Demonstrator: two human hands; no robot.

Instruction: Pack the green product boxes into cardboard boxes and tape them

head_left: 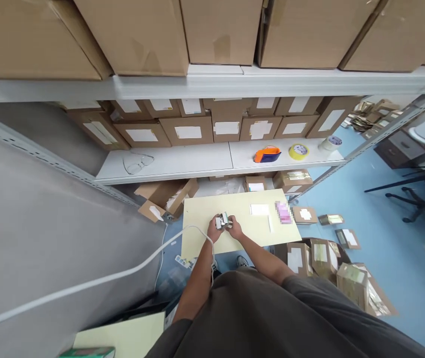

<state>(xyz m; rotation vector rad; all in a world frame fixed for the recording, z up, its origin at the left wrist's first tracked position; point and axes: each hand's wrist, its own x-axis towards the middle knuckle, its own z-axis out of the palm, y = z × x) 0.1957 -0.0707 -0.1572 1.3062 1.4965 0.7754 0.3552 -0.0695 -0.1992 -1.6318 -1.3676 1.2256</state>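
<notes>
Both my hands meet over a pale yellow table. My left hand and my right hand are closed together on a small grey and white object, too small to name. A white sheet, a thin white strip and a blurred pink item lie on the table to the right of my hands.
A white cable runs from the left toward my left wrist. The white shelf behind holds glasses, an orange tape dispenser and tape rolls. Labelled cartons line the shelves; small boxes litter the blue floor at right.
</notes>
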